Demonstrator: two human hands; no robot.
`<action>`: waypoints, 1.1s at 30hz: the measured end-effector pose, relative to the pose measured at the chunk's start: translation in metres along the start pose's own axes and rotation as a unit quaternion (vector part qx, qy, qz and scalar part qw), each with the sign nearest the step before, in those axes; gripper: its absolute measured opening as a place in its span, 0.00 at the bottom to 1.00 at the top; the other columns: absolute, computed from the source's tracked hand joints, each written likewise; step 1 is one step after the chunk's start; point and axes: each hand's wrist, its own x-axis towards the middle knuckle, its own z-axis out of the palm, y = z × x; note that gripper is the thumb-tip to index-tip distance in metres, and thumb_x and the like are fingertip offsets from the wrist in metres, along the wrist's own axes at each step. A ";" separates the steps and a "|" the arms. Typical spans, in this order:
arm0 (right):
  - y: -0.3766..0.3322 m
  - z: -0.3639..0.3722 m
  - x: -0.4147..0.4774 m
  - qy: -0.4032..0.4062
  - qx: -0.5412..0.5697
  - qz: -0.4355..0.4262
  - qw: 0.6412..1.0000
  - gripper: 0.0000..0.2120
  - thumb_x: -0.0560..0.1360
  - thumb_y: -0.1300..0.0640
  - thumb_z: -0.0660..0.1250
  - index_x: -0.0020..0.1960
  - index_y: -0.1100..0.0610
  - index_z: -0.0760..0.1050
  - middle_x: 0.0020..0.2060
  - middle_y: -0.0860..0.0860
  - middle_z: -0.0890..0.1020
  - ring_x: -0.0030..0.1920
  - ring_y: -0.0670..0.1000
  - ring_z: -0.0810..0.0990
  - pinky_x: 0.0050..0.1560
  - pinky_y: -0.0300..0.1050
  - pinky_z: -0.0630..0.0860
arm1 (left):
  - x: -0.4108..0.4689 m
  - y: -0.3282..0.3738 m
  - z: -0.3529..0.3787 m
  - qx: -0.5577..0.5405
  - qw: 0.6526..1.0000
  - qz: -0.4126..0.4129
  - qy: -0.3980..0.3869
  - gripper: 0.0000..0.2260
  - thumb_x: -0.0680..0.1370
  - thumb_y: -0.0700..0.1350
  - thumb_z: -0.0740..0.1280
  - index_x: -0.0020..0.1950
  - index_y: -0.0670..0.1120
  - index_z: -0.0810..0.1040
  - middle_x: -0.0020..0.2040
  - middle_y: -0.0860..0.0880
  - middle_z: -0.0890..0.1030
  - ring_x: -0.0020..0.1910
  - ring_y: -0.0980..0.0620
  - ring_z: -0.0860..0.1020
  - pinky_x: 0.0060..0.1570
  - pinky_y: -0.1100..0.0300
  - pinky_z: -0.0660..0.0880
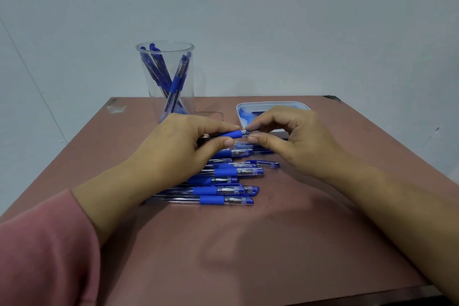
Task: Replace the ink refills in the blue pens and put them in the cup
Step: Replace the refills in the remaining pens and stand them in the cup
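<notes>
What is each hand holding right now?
Left hand: closed, gripping a pen by its barrel.
Right hand: closed, pinching the tip end of the same pen.

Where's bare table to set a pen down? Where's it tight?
Free: the wide front of the table between the pen pile and the near edge; the strip right of the tray and right hand; the left corner beside the cup. Crowded: centre, left hand and right hand over the pile, tray just behind.
</notes>
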 end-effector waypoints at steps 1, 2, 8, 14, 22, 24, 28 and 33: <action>0.000 0.000 0.000 0.001 -0.001 -0.002 1.000 0.10 0.72 0.58 0.74 0.45 0.44 0.79 0.41 0.42 0.84 0.45 0.43 0.82 0.49 0.34 0.76 | 0.000 0.000 0.000 -0.002 1.000 -0.001 0.000 0.12 0.75 0.55 0.66 0.59 0.60 0.80 0.42 0.61 0.83 0.40 0.60 0.79 0.39 0.67 0.74; 0.000 0.000 0.000 0.000 0.007 0.001 1.000 0.09 0.72 0.57 0.74 0.46 0.44 0.79 0.41 0.42 0.84 0.46 0.43 0.82 0.49 0.35 0.76 | 0.000 0.000 0.000 -0.002 1.000 -0.002 0.001 0.13 0.75 0.55 0.66 0.59 0.60 0.81 0.42 0.62 0.83 0.40 0.60 0.79 0.40 0.67 0.74; 0.000 0.005 -0.001 -0.013 0.047 0.075 0.996 0.09 0.72 0.44 0.66 0.47 0.46 0.81 0.39 0.47 0.84 0.43 0.50 0.83 0.49 0.54 0.79 | 0.000 0.001 -0.002 0.016 1.000 0.016 0.002 0.19 0.72 0.62 0.61 0.59 0.60 0.80 0.39 0.72 0.73 0.42 0.70 0.76 0.40 0.76 0.69; 0.004 0.005 0.000 -0.005 0.045 0.064 0.997 0.06 0.73 0.57 0.73 0.44 0.46 0.80 0.39 0.46 0.84 0.43 0.45 0.82 0.48 0.41 0.79 | 0.002 -0.002 -0.003 0.036 0.999 0.000 0.004 0.19 0.73 0.62 0.60 0.60 0.60 0.80 0.38 0.71 0.73 0.40 0.71 0.75 0.39 0.76 0.68; 0.018 -0.023 0.004 -0.131 -0.202 0.057 0.969 0.11 0.76 0.59 0.68 0.46 0.41 0.78 0.42 0.35 0.77 0.47 0.38 0.77 0.50 0.35 0.72 | 0.004 -0.013 -0.007 0.054 0.998 -0.036 0.024 0.13 0.75 0.52 0.69 0.60 0.59 0.80 0.53 0.64 0.81 0.46 0.65 0.76 0.50 0.59 0.77; 0.019 -0.022 0.003 -0.192 -0.241 0.058 0.950 0.09 0.77 0.58 0.66 0.50 0.44 0.80 0.44 0.36 0.77 0.48 0.40 0.75 0.52 0.36 0.71 | 0.004 -0.013 -0.006 0.056 0.998 -0.034 0.021 0.13 0.75 0.52 0.69 0.60 0.59 0.80 0.52 0.67 0.79 0.46 0.66 0.75 0.49 0.61 0.76; 0.011 -0.020 0.002 -0.238 -0.259 0.055 0.935 0.09 0.78 0.57 0.65 0.52 0.44 0.78 0.46 0.40 0.77 0.49 0.39 0.72 0.50 0.31 0.67 | 0.005 -0.014 -0.005 0.070 0.997 -0.033 0.012 0.13 0.75 0.51 0.69 0.60 0.59 0.80 0.45 0.70 0.73 0.41 0.69 0.73 0.44 0.71 0.68; 0.005 -0.020 0.002 -0.234 -0.233 0.086 0.940 0.11 0.78 0.58 0.65 0.51 0.42 0.72 0.44 0.41 0.77 0.48 0.38 0.74 0.47 0.32 0.70 | 0.004 -0.012 -0.005 0.066 0.997 -0.033 0.002 0.13 0.75 0.53 0.69 0.60 0.61 0.80 0.44 0.67 0.75 0.38 0.71 0.72 0.41 0.71 0.68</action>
